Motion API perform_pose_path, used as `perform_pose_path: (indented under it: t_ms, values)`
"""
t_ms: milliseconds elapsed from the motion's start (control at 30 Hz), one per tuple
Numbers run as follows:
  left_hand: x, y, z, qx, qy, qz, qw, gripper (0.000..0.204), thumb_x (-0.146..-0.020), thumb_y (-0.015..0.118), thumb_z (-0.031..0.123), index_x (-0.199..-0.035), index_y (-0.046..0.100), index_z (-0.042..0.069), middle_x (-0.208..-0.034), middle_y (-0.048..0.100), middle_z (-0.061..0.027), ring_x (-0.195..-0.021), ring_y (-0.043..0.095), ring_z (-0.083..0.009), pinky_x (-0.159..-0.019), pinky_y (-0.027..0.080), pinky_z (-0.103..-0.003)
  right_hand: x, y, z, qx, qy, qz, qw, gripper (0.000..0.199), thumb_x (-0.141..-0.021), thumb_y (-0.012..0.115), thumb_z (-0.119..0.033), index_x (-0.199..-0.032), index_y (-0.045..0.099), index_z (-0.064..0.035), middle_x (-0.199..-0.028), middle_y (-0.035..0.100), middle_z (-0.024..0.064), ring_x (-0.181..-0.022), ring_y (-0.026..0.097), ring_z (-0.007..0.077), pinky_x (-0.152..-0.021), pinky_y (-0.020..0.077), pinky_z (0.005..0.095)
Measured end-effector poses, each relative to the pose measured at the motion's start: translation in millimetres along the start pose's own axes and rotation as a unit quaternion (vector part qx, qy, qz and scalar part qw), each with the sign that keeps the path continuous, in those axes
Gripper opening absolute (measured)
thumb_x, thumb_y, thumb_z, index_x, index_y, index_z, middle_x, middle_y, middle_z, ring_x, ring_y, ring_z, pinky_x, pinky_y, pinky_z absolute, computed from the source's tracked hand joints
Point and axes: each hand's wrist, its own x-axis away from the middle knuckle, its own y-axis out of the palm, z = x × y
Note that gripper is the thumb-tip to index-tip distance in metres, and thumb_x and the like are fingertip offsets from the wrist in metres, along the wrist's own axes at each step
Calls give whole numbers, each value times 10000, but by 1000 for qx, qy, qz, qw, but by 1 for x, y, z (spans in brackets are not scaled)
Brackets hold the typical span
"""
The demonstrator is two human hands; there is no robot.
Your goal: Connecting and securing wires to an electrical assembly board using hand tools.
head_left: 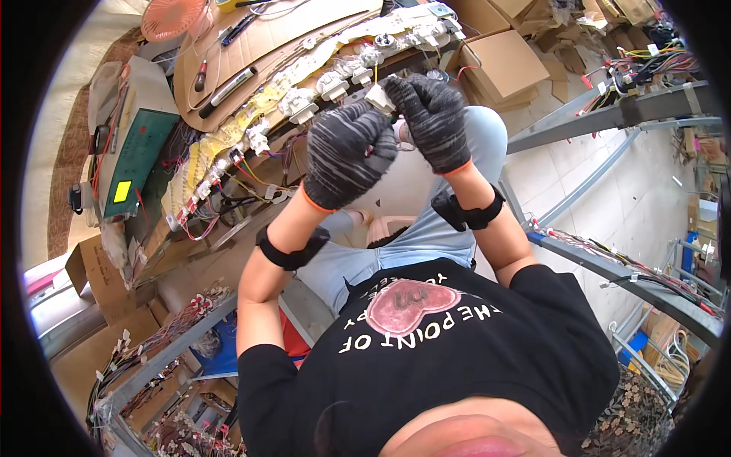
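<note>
Head view: two gloved hands up, left hand (pixel 349 152) fisted, contents hidden, right hand (pixel 434 118) pinching one white connector (pixel 378 97) above two black wristbands (pixel 292 251).

A green box (pixel 135 156) is sitting at the surface's (pixel 289 30) left end; cardboard boxes (pixel 502 61) are lying beyond; wire bundles (pixel 647 61) are resting on metal rails (pixel 609 118).

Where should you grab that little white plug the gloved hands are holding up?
Probably by the blocky body of the white plug, pinched on its two flat sides from the person's side. The left hand and right hand already meet around it there. Its far end faces the row of white connectors on the bench, so that end seems best left free.
</note>
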Motion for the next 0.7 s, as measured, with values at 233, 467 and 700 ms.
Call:
perform_pose_path:
  t_ms: [233,467,700]
  values:
    - [-6,-11,-4,77,-87,53,992,60,-767,598,51,-770,593,-9,-669,553,-148,-617,557,-303,-570,432,-354,-2,-7,-12,-67,-52,80,993,351,-705,734,-63,-1027,597,-41,-875,599,84,-761,593,204,-672,487,306]
    - [-12,-21,12,-63,44,52,996,104,-730,655,132,-787,616,53,-689,561,-105,-598,560,-277,-532,458,-357,4,3,-21,-9,-119,100,988,247,-653,688,38,-876,662,-65,-899,605,90,-828,597,237,-721,491,326]
    - [-20,-46,-5,288,-208,-36,934,430,-818,665,46,-1231,547,28,-943,640,-58,-819,579,-89,-767,498,-243,4,8,-12,-80,-55,94,991,186,-702,689,25,-866,673,-62,-895,613,82,-837,591,243,-744,480,321]
